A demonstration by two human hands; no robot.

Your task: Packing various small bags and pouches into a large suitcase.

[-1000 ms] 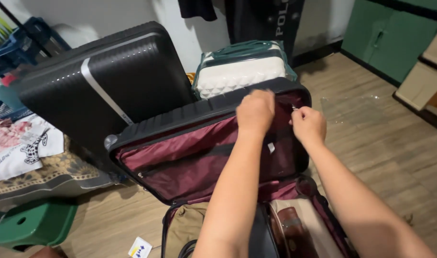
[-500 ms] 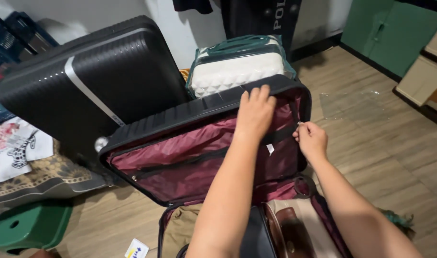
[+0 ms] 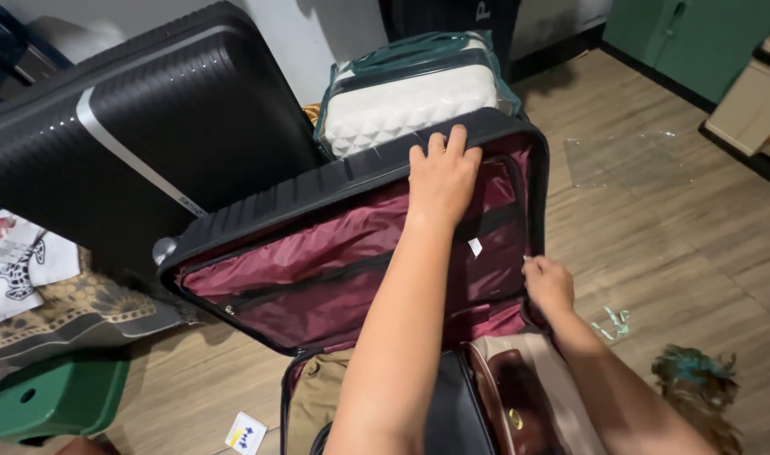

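The open suitcase [image 3: 351, 253] lies on the wooden floor [image 3: 655, 227] with its lid raised nearly upright and facing the camera. The lid is a ribbed black hard shell lined with maroon fabric [image 3: 318, 278]. The shell is judged stiff and moderately heavy. The lining is soft and slack, so it gives no firm hold; the rigid rim is the place to grip. The zipper pull is small, calling for a fingertip pinch.

The left hand [image 3: 442, 175] rests flat over the top rim of the lid, fingers spread and hooked over the edge, steadying it. The right hand [image 3: 547, 282] is at the lid's right edge, low down, fingers closed together on something small there, probably the lining's zipper pull; the item itself is too small to confirm.

The lower half of the case holds tan cloth [image 3: 326, 396] and a brown leather item [image 3: 516, 404].

Behind the lid stand a white quilted case in a clear cover [image 3: 410, 97] and a larger black suitcase [image 3: 149, 143] leaning on the wall. A green stool [image 3: 56, 396] sits at lower left.
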